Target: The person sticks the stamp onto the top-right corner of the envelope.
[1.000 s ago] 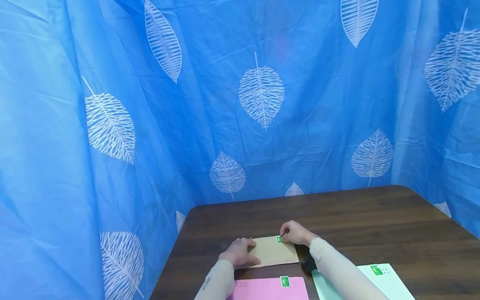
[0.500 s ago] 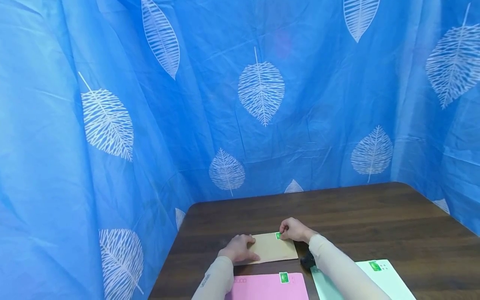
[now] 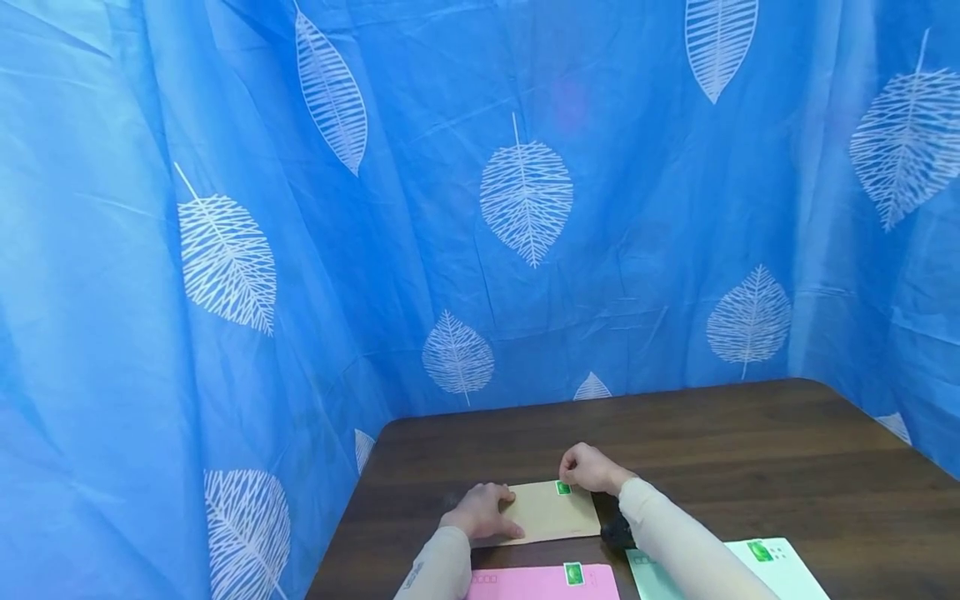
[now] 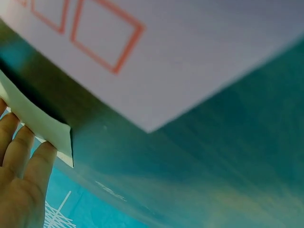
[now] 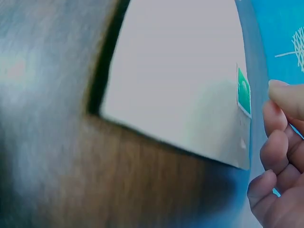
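Observation:
A tan envelope (image 3: pixel 551 518) lies on the dark wooden table, a green stamp (image 3: pixel 563 488) at its upper right corner. My left hand (image 3: pixel 482 512) rests on the envelope's left end, thumb on its face and fingers toward the far edge. In the left wrist view, the extended fingers (image 4: pixel 40 156) lie against the envelope's edge (image 4: pixel 50 128). At the stamped corner is my right hand (image 3: pixel 591 468), fingers curled, thumb near the index finger. The right wrist view shows a gap between its fingertips (image 5: pixel 273 111) and the stamp, with nothing held.
A pink envelope (image 3: pixel 543 583) with a green stamp lies nearer me. To its right, a mint green envelope (image 3: pixel 765 567), also stamped, is partly under my right forearm. A black object (image 3: pixel 617 533) shows beside that forearm. A blue leaf-patterned curtain (image 3: pixel 525 333) hangs behind the table (image 3: pixel 697 433).
My right fingers have shifted slightly up and away from the stamp, so more of it shows. My left hand stays on the tan envelope. The head view has tilted slightly.

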### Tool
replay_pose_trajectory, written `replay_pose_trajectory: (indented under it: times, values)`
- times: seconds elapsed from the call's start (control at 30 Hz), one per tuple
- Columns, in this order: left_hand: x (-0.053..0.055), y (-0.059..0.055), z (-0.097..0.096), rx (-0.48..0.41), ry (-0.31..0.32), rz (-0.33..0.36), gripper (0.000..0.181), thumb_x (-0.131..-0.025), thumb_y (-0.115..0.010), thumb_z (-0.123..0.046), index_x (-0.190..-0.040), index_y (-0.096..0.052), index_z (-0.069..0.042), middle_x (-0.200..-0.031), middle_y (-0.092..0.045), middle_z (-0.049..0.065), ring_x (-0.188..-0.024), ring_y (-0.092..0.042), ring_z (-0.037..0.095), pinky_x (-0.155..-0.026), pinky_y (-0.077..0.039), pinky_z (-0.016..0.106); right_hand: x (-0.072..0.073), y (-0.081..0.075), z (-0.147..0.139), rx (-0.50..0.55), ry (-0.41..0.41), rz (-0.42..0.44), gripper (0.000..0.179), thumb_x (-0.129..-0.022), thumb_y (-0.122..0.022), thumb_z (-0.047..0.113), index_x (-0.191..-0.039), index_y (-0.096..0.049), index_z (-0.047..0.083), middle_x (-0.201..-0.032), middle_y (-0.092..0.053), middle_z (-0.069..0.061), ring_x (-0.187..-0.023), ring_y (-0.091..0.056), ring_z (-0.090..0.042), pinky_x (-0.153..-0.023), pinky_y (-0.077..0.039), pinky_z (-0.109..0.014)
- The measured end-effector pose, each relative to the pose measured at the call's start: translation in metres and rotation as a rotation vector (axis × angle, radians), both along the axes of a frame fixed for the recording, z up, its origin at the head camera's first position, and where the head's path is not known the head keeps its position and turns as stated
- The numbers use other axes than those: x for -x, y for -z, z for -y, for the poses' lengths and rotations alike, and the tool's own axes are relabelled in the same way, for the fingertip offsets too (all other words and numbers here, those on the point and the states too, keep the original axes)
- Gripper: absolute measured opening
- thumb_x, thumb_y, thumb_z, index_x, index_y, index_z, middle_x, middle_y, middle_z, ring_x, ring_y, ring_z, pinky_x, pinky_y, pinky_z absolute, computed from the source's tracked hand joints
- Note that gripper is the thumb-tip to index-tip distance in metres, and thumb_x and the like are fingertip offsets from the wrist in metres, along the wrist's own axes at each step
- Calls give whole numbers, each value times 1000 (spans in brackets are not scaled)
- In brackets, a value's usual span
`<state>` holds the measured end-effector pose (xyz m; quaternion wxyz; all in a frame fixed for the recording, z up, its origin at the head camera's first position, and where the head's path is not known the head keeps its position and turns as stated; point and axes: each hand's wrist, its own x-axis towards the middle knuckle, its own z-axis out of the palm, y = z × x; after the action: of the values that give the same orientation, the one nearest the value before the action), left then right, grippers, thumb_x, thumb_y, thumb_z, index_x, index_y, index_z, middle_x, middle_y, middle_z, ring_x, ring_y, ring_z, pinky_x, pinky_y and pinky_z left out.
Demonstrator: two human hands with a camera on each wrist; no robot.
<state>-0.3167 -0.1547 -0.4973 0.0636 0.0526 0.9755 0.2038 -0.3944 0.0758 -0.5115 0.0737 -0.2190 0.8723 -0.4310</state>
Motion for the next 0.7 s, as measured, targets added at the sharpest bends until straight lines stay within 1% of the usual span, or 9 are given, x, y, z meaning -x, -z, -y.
replay_pose_trajectory:
  times: [0.2, 0.37, 0.5, 0.6, 0.7]
  values:
    - [2, 4, 2, -4, 12, -5, 59, -73, -89, -34, -124, -70, -12, -130, -66, 11, -122, -60, 33, -102, -48, 60, 0, 6, 3, -31, -20, -33, 14, -87, -68, -5, -76, -69, 4, -73, -61, -1, -68, -51, -17, -61, -42, -28]
    - [2, 3, 3, 7, 6, 3, 58, -73, -89, -36, -123, -70, -14, -124, -68, 9, -115, -61, 29, -100, -49, 60, -1, 10, 5, -43, -36, -77, 16, -86, -68, -6, -74, -68, 5, -71, -60, 0, -66, -50, -15, -60, -41, -26]
    - [2, 4, 3, 12, 14, 0, 57, -73, -89, -37, -122, -71, -15, -121, -68, 7, -109, -61, 26, -98, -50, 59, -4, 11, 7, -53, -26, -79, 16, -85, -69, -6, -74, -66, 5, -71, -58, 0, -66, -50, -16, -60, -41, -27]
    - [3, 5, 4, 14, 19, -8, 56, -73, -89, -38, -122, -71, -16, -121, -68, 7, -109, -61, 26, -98, -50, 58, -5, 11, 8, -51, -16, -76, 16, -83, -71, -7, -74, -64, 4, -71, -57, -1, -67, -50, -17, -61, -42, -29]
    - [2, 5, 4, 28, 29, -30, 55, -73, -89, -37, -121, -71, -15, -121, -68, 7, -111, -62, 27, -98, -50, 56, -5, 12, 8, -41, -8, -83, 15, -81, -72, -8, -76, -64, 3, -73, -58, -2, -69, -51, -18, -62, -43, -29]
